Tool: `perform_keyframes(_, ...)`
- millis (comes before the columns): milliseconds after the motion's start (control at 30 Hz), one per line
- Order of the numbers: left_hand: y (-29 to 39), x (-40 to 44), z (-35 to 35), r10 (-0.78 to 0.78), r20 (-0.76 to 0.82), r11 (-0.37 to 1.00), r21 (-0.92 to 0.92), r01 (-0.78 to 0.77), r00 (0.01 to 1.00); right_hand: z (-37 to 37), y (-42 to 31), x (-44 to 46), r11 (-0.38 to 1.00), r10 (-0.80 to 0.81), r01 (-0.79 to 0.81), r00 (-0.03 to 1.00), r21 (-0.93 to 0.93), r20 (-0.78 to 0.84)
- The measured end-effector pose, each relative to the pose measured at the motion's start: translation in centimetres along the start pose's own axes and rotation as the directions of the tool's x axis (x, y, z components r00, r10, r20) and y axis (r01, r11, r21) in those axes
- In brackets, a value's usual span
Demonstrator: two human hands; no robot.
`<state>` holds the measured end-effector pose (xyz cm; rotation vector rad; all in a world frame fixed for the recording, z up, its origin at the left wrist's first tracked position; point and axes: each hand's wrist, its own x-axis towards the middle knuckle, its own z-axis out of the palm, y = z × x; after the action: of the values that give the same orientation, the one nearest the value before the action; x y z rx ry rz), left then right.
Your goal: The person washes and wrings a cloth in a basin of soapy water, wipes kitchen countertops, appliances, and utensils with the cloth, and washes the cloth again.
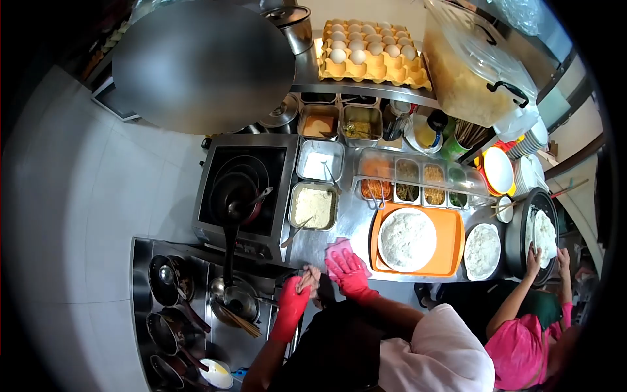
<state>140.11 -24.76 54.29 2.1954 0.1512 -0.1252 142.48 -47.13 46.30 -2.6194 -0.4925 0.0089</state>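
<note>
My right hand [347, 269], below a red sleeve, presses a pink cloth [337, 251] onto the steel counter, left of an orange tray [450, 243]. A white bowl heaped with white, rice-like food [407, 239] stands on that tray. Near the counter's front edge is my left hand [308, 279], also with a red sleeve; its fingers are curled together, and what they hold, if anything, I cannot make out. Closest above it stands a metal container of pale crumbs [313, 208] with a spoon handle sticking out.
An induction cooker [277, 163] with a dark pan [234, 196] stands left. Several pans [168, 279] sit at lower left. Condiment containers [408, 183] and an egg tray [385, 70] are behind. At right, a co-worker's hands [534, 261] hold a white-filled bowl over a black pot [516, 245].
</note>
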Motion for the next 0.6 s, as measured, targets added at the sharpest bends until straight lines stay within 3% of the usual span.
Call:
perform_keyframes(33,0.7,1.2,0.4,-0.098,0.061,0.995,0.014,0.097,0.993,0.4,-0.2,-0.5,0.996,0.086,-0.087,0.994,-0.004,-0.064)
perform_keyframes(133,-0.8,4.8,4.7,0.039,0.018,0.996,0.085,-0.041,0.999,1.2,-1.5,-1.4,0.969,0.235,-0.241,0.967,-0.049,-0.099)
perform_keyframes(200,2.1,6.8,6.5,0.040,0.077,0.996,0.073,-0.046,0.996,2.6,-0.7,-2.8,0.991,0.118,-0.124,0.986,-0.044,-0.120)
perform_keyframes(367,6.6,10.4,11.5,0.109,0.107,0.994,-0.019,-0.107,0.988,3.4,0.8,-5.5,0.995,0.007,0.011,0.984,-0.096,0.177)
perform_keyframes(467,8.2,10.9,11.6,0.157,0.125,0.980,-0.139,-0.140,0.980,4.8,1.4,-5.6,0.990,0.033,0.004,0.965,-0.139,0.260)
perform_keyframes(600,6.4,7.0,7.8,0.143,0.164,0.978,-0.173,-0.114,0.976,4.1,0.6,-3.3,0.987,-0.022,-0.041,0.926,0.156,0.378)
